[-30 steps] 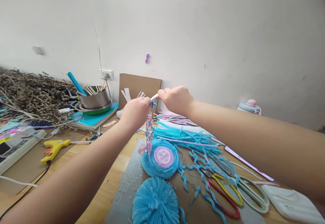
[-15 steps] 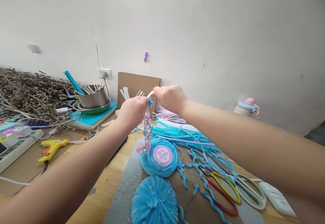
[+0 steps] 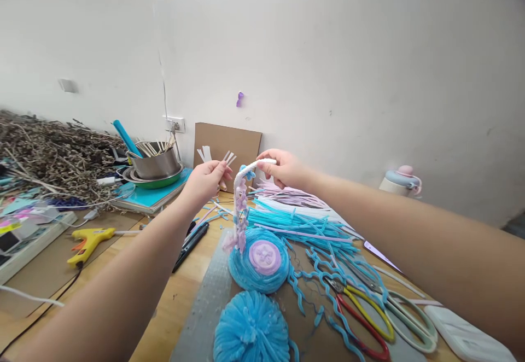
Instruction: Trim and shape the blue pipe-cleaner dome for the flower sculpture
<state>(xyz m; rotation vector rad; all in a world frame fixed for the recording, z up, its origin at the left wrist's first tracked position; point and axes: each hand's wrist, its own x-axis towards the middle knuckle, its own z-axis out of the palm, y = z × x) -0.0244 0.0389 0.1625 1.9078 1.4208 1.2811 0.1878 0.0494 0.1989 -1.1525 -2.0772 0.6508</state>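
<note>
My right hand [image 3: 283, 168] pinches the upper end of a white fuzzy stem [image 3: 244, 171], which looks like wrapped pipe cleaner and bends over at the top. Down the stem run small pale pink and blue fuzzy pieces [image 3: 241, 203]. Its lower end meets, or hangs in front of, a round blue pipe-cleaner piece [image 3: 238, 269] with a lilac flower-marked centre [image 3: 264, 257]; I cannot tell which. Left of the stem, apart from it, my left hand [image 3: 211, 180] has loosely bent fingers with nothing visible in them. Nearer me lies a second blue fuzzy round [image 3: 251, 326].
Bundled blue pipe cleaners [image 3: 295, 222] lie behind the rounds. Red-and-yellow-handled pliers [image 3: 365, 318] and green-handled scissors [image 3: 414, 318] are at right. A yellow glue gun [image 3: 88, 241], dark pens [image 3: 191, 247] and a metal pot [image 3: 156, 163] stand or lie at left. A brown board [image 3: 241, 143] leans behind.
My left hand has let go of the white stem and moved left. My right hand has shifted a little right and down, still pinching the stem's end. The view has tilted slightly.
</note>
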